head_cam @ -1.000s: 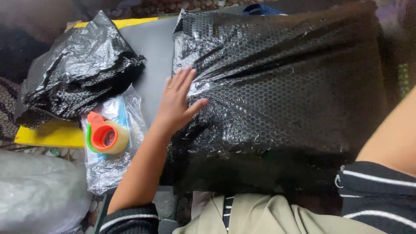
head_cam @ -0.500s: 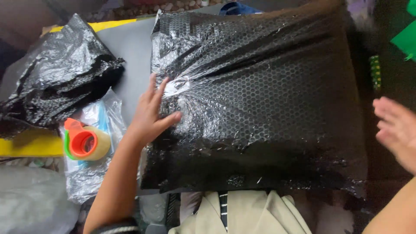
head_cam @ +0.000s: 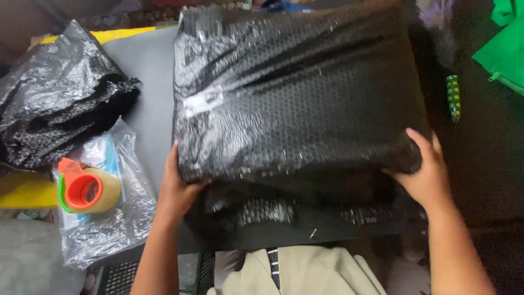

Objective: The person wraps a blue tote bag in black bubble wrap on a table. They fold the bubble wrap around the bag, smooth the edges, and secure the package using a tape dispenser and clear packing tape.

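Note:
A large parcel wrapped in black bubble wrap (head_cam: pixel 295 98) lies on a grey table top (head_cam: pixel 144 71) and fills the middle of the head view. My left hand (head_cam: pixel 177 188) grips its near left corner, fingers tucked under the edge. My right hand (head_cam: pixel 426 169) holds the near right corner, thumb on top. The near edge of the parcel is lifted a little, with a dark shadowed gap beneath it.
A crumpled pile of black bubble wrap (head_cam: pixel 52 104) sits at the left. Beside it, a tape roll on an orange and green dispenser (head_cam: pixel 87 191) rests on a clear plastic bag (head_cam: pixel 117 218). A green spotted pen-like object (head_cam: pixel 453 97) and green cloth (head_cam: pixel 505 43) lie at the right.
My left hand slid from the top of the parcel down to its near left corner. My right hand came in and took the near right corner. The near edge has risen.

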